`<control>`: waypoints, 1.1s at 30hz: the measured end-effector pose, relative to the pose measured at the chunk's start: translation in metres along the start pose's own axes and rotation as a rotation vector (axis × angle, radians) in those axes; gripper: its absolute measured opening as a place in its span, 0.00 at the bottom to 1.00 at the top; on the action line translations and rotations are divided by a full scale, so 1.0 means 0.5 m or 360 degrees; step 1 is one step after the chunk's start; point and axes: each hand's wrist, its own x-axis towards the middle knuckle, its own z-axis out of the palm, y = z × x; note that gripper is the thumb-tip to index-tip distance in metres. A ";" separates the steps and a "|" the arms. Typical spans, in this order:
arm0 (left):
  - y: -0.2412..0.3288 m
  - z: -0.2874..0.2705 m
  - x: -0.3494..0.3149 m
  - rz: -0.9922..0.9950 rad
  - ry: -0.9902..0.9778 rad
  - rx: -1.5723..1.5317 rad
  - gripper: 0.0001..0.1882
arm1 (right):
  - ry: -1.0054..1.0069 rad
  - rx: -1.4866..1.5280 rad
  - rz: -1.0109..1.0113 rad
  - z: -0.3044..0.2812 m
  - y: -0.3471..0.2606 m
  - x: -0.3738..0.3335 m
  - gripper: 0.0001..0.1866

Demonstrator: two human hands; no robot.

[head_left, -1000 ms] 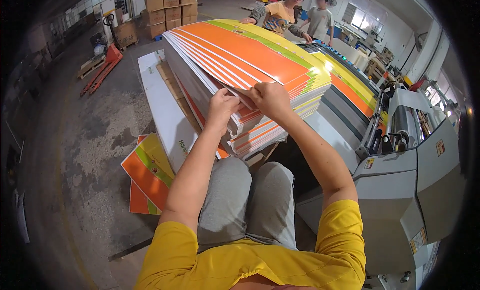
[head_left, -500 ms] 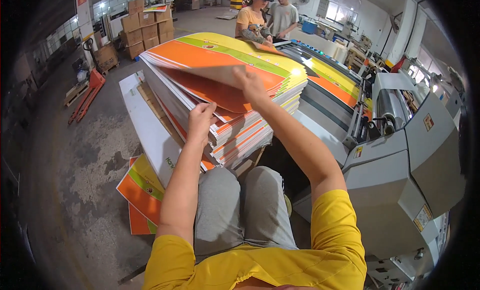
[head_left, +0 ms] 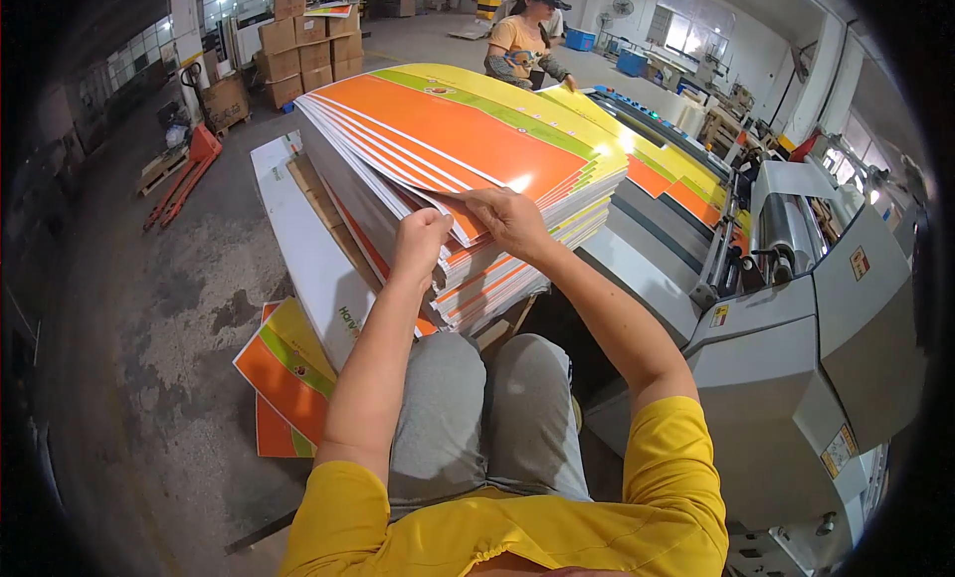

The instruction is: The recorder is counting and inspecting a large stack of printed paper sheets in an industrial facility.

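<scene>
A tall stack of glossy printed sheets (head_left: 448, 129), orange, green and yellow, stands before my knees. The top sheets are fanned into steps along their left side. At the near corner my right hand (head_left: 507, 222) pinches the edge of a top printed sheet, thumb toward the left. That edge is bent up slightly, showing a dark gap beneath it. My left hand (head_left: 423, 244) is closed at the same corner, just left of the right hand, gripping a sheet edge; its fingertips are partly hidden.
A large grey machine (head_left: 766, 368) with rollers stands close on the right, printed sheets on its bed. Beyond the stack is a co-worker (head_left: 522, 42). Loose printed sheets (head_left: 288, 373) lie low at left. Farther off are a red pallet jack (head_left: 189, 174) and cardboard boxes (head_left: 303, 50).
My right hand has come down from the raised sheet to the near corner, and the sheet has dropped nearly flat. The co-worker has turned toward the machine with an arm stretched out.
</scene>
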 end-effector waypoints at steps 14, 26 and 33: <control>0.024 0.020 -0.013 0.0067 0.0079 0.0160 0.13 | 0.0154 0.0480 0.0339 -0.002 -0.008 0.021 0.17; 0.021 0.014 -0.016 -0.0003 0.0050 0.0105 0.11 | 0.0098 0.0052 -0.0160 0.011 -0.007 -0.012 0.11; 0.042 0.017 -0.031 -0.0035 0.0065 -0.0159 0.10 | 0.0063 -0.0230 -0.0346 0.010 -0.003 -0.027 0.11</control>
